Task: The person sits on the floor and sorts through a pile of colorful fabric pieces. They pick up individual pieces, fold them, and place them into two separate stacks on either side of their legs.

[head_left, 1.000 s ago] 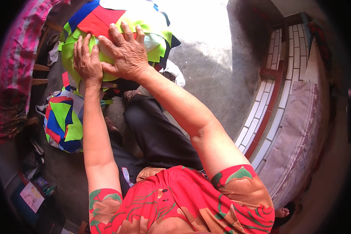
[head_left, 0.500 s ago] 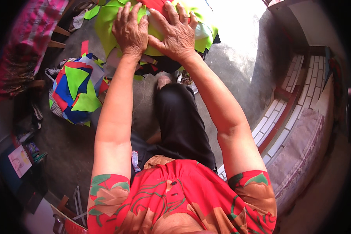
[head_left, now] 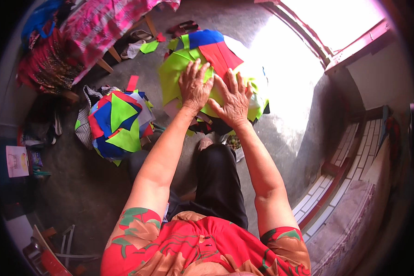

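Note:
In front of me stands a big heap of fabric pieces [head_left: 174,76], mostly lime green, with red, blue and white ones on top. My left hand [head_left: 196,87] lies flat on the green cloth, fingers stretched out. Beside it, my right hand [head_left: 235,99] presses on the heap with spread fingers, touching the edge of a red fabric piece [head_left: 221,57]. A blue piece [head_left: 206,38] covers the far side of the heap. Neither hand grips anything that I can see. What holds the heap up from below is mostly hidden.
To the left sits a smaller pile of colourful fabric pieces [head_left: 117,119] in a checked cloth. Beyond it are a bed or table with a pink cover [head_left: 96,34] and shoes [head_left: 140,35]. A brick-patterned bench [head_left: 324,193] runs along the right. Sunlight enters by a doorway [head_left: 340,27].
My view has tilted up and shifted, so the whole heap and the doorway now show. Both hands remain flat on the heap, with the fingers in nearly the same pose.

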Action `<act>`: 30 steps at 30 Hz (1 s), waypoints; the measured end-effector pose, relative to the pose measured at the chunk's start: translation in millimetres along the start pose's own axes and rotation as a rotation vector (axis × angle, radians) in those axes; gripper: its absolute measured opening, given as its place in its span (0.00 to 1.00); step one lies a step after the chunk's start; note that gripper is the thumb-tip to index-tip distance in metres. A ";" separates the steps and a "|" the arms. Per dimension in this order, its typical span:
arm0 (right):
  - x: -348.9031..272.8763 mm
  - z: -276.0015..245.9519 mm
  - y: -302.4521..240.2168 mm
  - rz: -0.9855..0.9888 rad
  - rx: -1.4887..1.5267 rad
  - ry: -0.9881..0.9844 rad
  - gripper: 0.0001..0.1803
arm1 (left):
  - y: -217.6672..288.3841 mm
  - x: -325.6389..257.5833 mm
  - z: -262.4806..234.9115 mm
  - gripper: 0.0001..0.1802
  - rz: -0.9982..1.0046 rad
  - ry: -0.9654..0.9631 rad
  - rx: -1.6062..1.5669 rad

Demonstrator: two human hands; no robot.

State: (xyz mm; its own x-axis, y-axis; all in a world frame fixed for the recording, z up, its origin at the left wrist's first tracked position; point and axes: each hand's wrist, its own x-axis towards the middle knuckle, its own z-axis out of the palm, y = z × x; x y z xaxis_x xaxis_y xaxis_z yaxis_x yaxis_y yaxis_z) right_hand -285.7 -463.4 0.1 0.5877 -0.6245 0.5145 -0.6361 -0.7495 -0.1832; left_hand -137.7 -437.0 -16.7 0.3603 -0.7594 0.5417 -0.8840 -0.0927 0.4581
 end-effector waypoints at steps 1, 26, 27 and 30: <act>1.2 0.1 -1.7 0.001 -0.006 -0.006 0.38 | -4.1 2.2 -7.0 0.29 -0.008 -0.082 -0.034; 0.5 8.9 -2.0 -0.047 -0.082 -0.076 0.38 | -256.6 -210.4 -157.8 0.69 -1.036 -0.651 0.382; 1.8 6.0 0.2 -0.054 -0.094 -0.072 0.38 | -256.0 -208.8 -154.9 0.69 -1.034 -0.668 0.363; 2.3 6.2 0.4 -0.046 -0.093 -0.095 0.38 | -252.2 -202.9 -158.1 0.70 -1.063 -0.709 0.342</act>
State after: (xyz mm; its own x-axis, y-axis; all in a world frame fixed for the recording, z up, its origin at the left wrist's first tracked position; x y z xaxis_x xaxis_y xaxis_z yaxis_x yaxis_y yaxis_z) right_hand -281.5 -466.5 -4.0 0.6591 -0.6116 0.4377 -0.6485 -0.7569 -0.0811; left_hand 59.2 -157.8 -130.7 0.7802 -0.3762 -0.4998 -0.3367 -0.9259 0.1713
